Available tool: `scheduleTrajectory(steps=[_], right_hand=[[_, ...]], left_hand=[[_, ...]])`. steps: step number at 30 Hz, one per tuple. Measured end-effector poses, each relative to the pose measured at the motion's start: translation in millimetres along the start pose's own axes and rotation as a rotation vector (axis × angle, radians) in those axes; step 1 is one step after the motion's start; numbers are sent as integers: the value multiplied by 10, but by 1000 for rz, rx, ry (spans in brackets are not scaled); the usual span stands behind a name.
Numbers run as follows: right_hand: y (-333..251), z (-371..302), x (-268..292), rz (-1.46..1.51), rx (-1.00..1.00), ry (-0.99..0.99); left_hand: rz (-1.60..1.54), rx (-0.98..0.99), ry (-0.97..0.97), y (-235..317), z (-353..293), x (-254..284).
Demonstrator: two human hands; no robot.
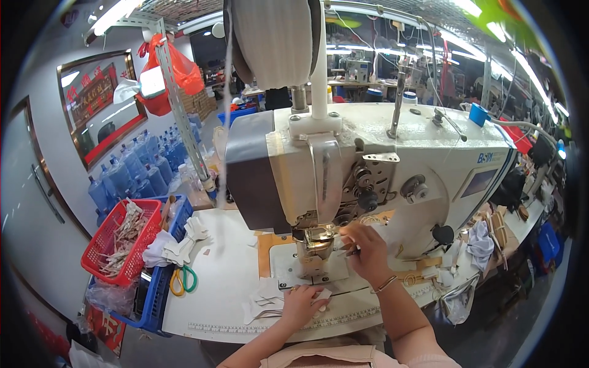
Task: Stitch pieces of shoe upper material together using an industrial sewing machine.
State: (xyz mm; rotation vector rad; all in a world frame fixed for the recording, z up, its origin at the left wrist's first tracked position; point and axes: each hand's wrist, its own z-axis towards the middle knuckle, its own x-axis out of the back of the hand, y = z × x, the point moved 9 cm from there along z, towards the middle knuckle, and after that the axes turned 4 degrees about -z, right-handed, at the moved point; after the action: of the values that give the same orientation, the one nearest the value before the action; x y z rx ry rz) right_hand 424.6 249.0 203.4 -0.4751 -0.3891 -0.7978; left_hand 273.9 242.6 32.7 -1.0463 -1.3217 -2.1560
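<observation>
A white industrial sewing machine (392,141) stands before me, its needle area (319,236) lit by a small lamp. My right hand (368,254) is raised just right of the needle, fingers bent together; something small and dark shows at the fingertips, too small to name. Low at the table's front edge, my left hand (300,306) is closed on a white fabric piece (321,298), which sticks out past its fingertips. Several more white cut pieces (265,302) lie under and to the left of that hand.
Scissors (183,281) with yellow and green handles lie at the table's left edge, by white pieces (187,242). Beyond are a red basket (92,260) of scraps and a blue crate (161,300). A large white reel (273,43) hangs above. Cloth scraps (481,239) clutter the right.
</observation>
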Motion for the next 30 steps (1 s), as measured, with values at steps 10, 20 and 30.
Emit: scheduleTrajectory(steps=[10,20,30], right_hand=[[161,-512,23,32,-141,86],[-21,-534,-86,80,-53,73],[13,-599,-124,87,-86,26]], left_hand=[[-456,198,-75,-152,60,123],[-1249,400,-18,-84,694,799],[-1271,424,-12,-74,766,795]])
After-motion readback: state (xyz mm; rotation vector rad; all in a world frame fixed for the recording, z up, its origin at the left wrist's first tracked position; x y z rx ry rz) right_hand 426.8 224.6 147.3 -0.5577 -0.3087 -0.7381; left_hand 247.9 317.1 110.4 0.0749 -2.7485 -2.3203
